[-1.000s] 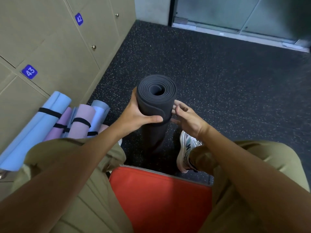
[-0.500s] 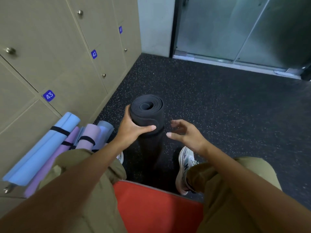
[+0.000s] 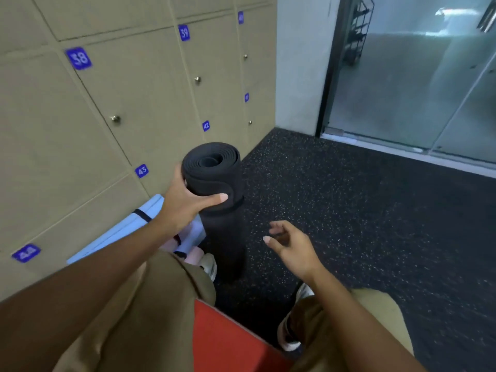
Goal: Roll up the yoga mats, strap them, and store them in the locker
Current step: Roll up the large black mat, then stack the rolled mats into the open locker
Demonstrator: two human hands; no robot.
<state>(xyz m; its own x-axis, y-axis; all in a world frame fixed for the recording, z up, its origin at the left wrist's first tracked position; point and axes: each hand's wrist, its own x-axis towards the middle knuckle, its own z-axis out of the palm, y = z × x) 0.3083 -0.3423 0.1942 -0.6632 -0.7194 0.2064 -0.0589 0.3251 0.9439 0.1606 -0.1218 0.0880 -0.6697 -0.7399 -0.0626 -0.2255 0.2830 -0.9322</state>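
With the left hand (image 3: 185, 208) clamped on the upright strapped black mat (image 3: 214, 183) (right hand (image 3: 292, 245) loose, empty), carry it vertically toward a locker (image 3: 150, 84).

- Rolled mat (image 3: 214, 181), centre of frame: charcoal black, its end a tight spiral.
- Lockers (image 3: 134, 84), upper left: plain tan, with blue number tags (image 3: 78, 58) in white digits.
- Floor (image 3: 362, 210), right: black, flecked with pale specks.
- Mats (image 3: 134, 224) at left: light blue and pink, black straps.
- Seat (image 3: 228, 342), bottom centre: red.
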